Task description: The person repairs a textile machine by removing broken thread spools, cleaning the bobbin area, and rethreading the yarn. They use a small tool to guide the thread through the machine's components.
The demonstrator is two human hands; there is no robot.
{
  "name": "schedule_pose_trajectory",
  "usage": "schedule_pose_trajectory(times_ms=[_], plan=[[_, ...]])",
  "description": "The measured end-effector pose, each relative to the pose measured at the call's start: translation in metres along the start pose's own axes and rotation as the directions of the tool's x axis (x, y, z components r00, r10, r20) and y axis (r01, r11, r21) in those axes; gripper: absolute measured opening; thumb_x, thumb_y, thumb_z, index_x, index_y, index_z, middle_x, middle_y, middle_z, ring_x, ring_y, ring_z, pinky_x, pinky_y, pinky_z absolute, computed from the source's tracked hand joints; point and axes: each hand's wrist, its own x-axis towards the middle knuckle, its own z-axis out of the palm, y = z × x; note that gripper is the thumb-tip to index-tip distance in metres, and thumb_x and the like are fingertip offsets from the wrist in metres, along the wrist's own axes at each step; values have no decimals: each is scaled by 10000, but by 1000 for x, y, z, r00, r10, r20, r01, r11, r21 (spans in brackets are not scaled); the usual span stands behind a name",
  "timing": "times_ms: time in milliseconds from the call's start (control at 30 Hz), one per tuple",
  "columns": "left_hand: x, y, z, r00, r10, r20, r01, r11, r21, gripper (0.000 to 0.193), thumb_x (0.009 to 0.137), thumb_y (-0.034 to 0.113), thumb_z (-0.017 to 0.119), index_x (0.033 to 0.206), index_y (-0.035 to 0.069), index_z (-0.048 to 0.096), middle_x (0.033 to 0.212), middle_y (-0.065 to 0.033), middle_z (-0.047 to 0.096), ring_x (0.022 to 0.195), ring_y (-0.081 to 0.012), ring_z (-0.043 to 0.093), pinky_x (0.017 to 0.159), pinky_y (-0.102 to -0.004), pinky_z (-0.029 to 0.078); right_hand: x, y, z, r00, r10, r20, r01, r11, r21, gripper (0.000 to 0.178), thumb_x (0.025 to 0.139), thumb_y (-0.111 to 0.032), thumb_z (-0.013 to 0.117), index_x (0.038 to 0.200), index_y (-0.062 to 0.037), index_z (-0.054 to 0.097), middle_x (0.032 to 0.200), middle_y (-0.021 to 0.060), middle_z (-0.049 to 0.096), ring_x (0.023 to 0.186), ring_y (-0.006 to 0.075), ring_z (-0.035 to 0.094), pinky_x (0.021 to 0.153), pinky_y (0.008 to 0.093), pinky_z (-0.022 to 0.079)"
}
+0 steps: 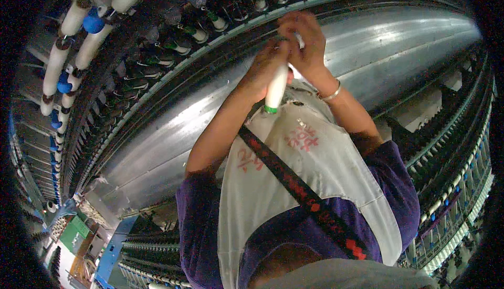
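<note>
Left hand point(265, 68) grips a smooth white, green-tipped bobbin point(276, 90); right hand point(304, 42) pinches its top.

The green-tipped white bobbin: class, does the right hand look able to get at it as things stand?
Probably yes. The right hand sits right beside the top of the white bobbin, which the left hand grips, and nothing lies between them; its lower, green-tipped end is bare.

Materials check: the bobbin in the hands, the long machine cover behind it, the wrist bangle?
Bobbin: white wound yarn, matte, on a probably plastic tube with a green end. Machine cover: sheet metal, brushed, streaky glare. Bangle: looks like polished silvery metal.
</note>
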Motion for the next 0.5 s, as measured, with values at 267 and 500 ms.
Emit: schedule_pose_trajectory(times_ms=[267,500], plan=[[-30,0,-115,836,499,229,38,-469,882,492,794,222,642,1242,120,466,1048,-154,624,805,-334,655,643,-433,543,44,125,-38,706,634,315,-321,-111,941,133,865,-125,628,954,-29,609,864,22,613,721,122,527,651,257,440],[-146,-77,-303,574,780,-251,524,-114,844,419,862,312,613,1180,48,542,1022,-194,634,801,-323,654,696,-417,529,-106,155,-3,872,82,482,-34,994,-108,107,804,40,532,884,-26,562,850,104,587,786,285,572,720,358,468]])
